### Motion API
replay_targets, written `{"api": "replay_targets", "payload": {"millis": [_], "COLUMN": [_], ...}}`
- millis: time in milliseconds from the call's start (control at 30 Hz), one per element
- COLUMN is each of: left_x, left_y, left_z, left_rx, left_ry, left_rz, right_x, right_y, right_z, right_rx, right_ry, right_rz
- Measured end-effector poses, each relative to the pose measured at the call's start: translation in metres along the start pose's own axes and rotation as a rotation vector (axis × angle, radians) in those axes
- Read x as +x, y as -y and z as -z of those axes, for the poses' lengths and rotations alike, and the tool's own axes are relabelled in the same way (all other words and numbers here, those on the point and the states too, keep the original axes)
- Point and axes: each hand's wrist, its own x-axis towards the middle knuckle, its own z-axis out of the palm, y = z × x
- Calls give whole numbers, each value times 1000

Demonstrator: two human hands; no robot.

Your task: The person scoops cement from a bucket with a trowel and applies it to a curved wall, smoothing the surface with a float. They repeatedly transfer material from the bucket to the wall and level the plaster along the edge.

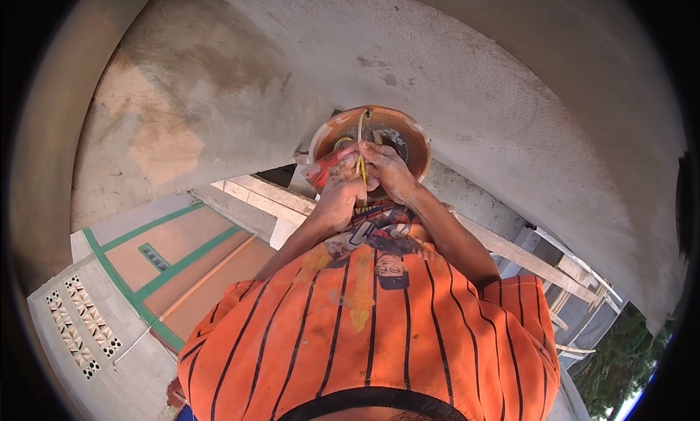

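Note:
In front of my chest is a round orange-brown bucket (419,140) with grey smears inside. A thin pale-yellow cord (361,122) runs from its far rim down between my hands. The thumb and fingers of my right hand (388,172) are closed on the cord over the bucket's opening. My left hand (343,193) is closed just left of it, its fingers also at the cord. A crumpled red piece (319,173), perhaps plastic, lies against my left fingers at the bucket's left side. The bucket's bottom and part of the cord are hidden behind my hands.
Grey plastered walls (467,93) rise beyond the bucket and meet in a corner. A pale wooden plank (270,195) passes behind my arms, continuing to the right. Lower left stands a building with green-trimmed panels (182,253) and patterned vent blocks (84,319). Trees (620,348) show lower right.

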Motion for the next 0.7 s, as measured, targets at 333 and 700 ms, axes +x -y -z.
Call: {"api": "replay_targets", "payload": {"millis": [333,700], "left_x": [-14,19], "left_y": [59,54], "left_z": [30,11], "left_rx": [73,562], "left_ry": [-254,10], "left_rz": [58,5], "right_x": [-20,-13], "right_y": [-12,11], "right_z": [-7,-9], "right_rx": [-44,-169], "right_ry": [273,178], "right_rz": [-2,-190]}}
